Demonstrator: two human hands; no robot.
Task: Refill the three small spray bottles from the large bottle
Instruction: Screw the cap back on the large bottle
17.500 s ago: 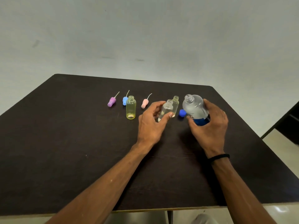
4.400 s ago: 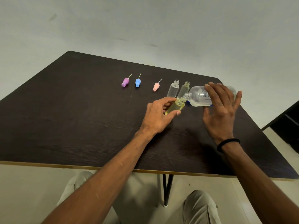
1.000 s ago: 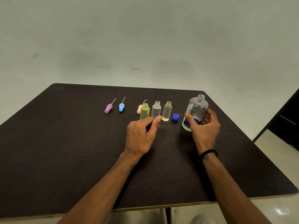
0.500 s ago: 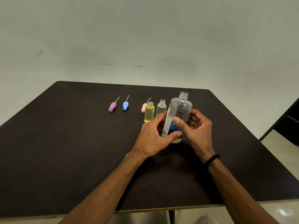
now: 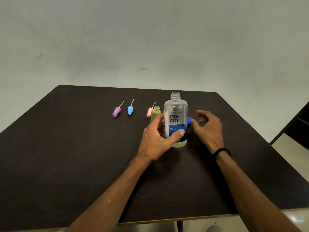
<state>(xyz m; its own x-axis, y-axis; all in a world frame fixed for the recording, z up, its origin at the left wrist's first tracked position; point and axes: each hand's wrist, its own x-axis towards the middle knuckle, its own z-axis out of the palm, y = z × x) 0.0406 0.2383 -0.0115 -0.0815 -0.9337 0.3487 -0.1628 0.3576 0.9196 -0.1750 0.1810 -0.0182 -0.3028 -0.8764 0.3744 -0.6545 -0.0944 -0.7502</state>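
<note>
Head view: the large bottle [image 5: 175, 119], clear smooth plastic with a blue label, stands upright and uncapped on the dark matte surface [image 5: 66, 156], its long axis vertical. The left hand [image 5: 157, 138] grips its lower body, thumb across the label. The blue cap [image 5: 189, 121] lies just right of the bottle, touching the spread, loosely curled fingers [image 5: 194, 122] of the right hand [image 5: 209, 129], the nearer hand for recapping. One yellowish small bottle [image 5: 155, 114] shows behind the left hand; three spray tops [image 5: 130, 110] lie far left.

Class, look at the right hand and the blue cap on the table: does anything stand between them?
Nothing visible does. The right hand hovers open just right of the blue cap; the large bottle, gripped by the left hand, stands left of the cap.
</note>
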